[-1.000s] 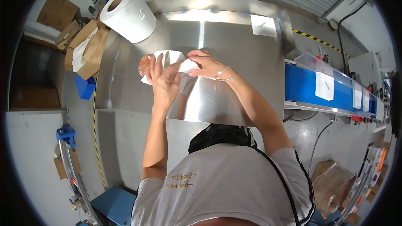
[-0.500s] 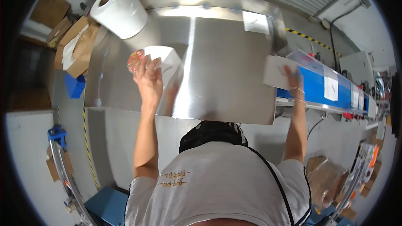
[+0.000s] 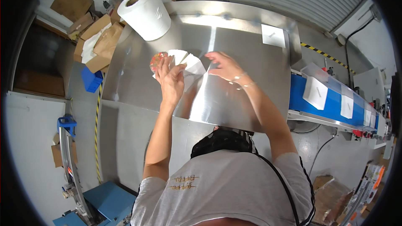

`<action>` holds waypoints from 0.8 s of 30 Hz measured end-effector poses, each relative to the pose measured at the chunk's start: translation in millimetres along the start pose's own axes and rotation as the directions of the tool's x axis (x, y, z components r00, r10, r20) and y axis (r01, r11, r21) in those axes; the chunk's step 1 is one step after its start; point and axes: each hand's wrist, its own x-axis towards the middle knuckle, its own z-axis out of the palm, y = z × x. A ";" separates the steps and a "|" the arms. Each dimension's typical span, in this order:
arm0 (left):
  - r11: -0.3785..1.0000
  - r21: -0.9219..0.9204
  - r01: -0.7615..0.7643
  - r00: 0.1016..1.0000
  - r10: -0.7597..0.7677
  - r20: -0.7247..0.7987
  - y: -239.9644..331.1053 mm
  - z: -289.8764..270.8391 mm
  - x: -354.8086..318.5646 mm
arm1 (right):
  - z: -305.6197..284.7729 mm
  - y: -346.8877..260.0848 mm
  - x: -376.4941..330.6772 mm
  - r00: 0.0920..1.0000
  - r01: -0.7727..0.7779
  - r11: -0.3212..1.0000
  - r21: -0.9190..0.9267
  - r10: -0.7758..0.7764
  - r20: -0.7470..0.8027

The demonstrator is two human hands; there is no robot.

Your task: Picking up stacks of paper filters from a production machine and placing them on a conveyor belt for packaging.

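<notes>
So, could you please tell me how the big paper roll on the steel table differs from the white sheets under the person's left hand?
The paper roll is a thick wound cylinder with a hollow core, while the white sheets are thin, flat and fanned out. The roll stands free at the far corner of the table, untouched; the sheets lie under the left hand, with the right hand just beside them. Both are white and rest on the same table.

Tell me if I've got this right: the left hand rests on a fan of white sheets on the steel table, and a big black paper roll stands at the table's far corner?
Not quite: the paper roll is white, not black, as the head view shows. The rest holds: the left hand rests on the fan of white sheets on the steel table.
</notes>
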 end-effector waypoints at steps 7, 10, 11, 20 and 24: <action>1.000 0.013 0.028 0.998 -0.029 0.056 -4.6 -5.9 -2.2 | 26.2 4.3 52.9 0.976 0.002 0.991 0.137 -0.032 0.214; 0.989 -0.106 0.100 0.994 -0.096 0.045 3.5 -11.9 0.4 | 25.2 0.5 48.8 0.974 -0.069 0.984 0.166 0.030 0.226; 0.989 -0.106 0.100 0.994 -0.095 0.044 1.5 -11.8 -0.1 | 24.3 1.9 47.9 0.977 -0.057 0.984 0.167 0.020 0.214; 1.000 0.003 -0.029 0.998 0.029 0.054 -7.2 -10.5 -4.7 | 24.1 4.0 39.4 0.989 -0.057 0.979 0.195 0.029 0.144; 0.998 0.029 -0.051 0.996 0.049 0.074 -9.2 -12.2 -9.3 | 28.0 -5.3 39.7 0.967 -0.114 0.931 0.348 0.024 0.253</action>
